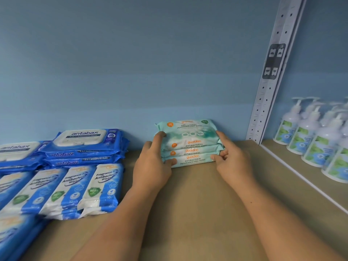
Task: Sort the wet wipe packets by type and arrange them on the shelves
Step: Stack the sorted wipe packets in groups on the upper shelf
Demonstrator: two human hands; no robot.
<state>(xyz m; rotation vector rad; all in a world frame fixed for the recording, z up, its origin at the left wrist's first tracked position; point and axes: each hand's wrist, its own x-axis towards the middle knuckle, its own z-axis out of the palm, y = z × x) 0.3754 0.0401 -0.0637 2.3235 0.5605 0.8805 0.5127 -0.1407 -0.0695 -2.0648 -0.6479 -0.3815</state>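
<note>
guardian stack at shelf back edge, between hands | left hand grips its left side, right hand its right, fingers curled | shelf left end: antabax packs, blue-white packets | next shelf: pump bottles

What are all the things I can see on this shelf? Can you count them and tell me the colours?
guardian packets: four in one stack, mint green, middle of shelf by the back wall
antabax packets: two stacks, exact count unclear, dark blue with white lids, back left
fragrance free packets: several, blue and white, front left
pump bottles: several, white with green-blue labels, right of the post
shelf: one, tan, under everything
post: one, white with holes, right
left hand: one, grips the stack's left side
right hand: one, grips the stack's right side
</note>
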